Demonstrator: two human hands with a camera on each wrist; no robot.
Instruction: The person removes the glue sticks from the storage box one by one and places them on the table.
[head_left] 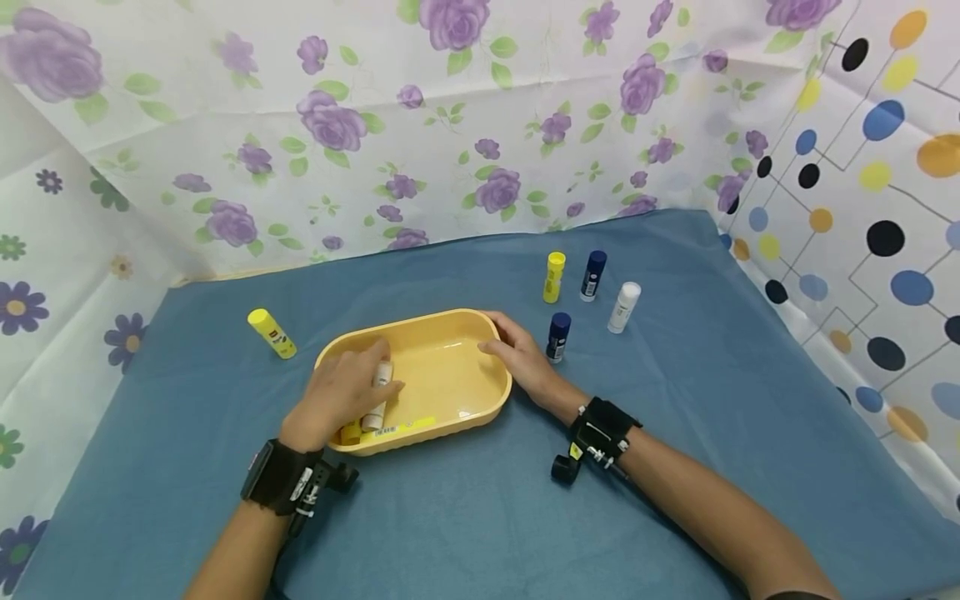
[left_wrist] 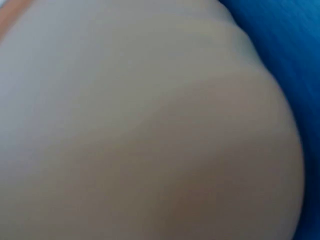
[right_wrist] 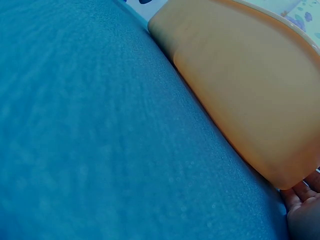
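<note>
A yellow oval tray (head_left: 450, 367) lies on the blue cloth in the head view. My right hand (head_left: 525, 358) grips its right end, thumb over the rim and fingers outside. In the right wrist view, the fingers (right_wrist: 302, 192) touch the tray's outer wall (right_wrist: 245, 85). My left hand (head_left: 345, 387) reaches over the left end, with thumb and forefinger about a white glue stick (head_left: 375, 415) inside. Beside that stick shows a yellow end (head_left: 350, 432), partly hidden by the hand. A printed yellow strip (head_left: 420, 424) runs along the near wall. Blurred skin fills most of the left wrist view.
Left of the tray stands a yellow glue stick (head_left: 272, 333). To its right are another yellow one (head_left: 554, 277), two with dark blue caps (head_left: 593, 276) and a white one (head_left: 624, 307). A flowered sheet (head_left: 450, 125) hangs behind the cloth (head_left: 465, 517).
</note>
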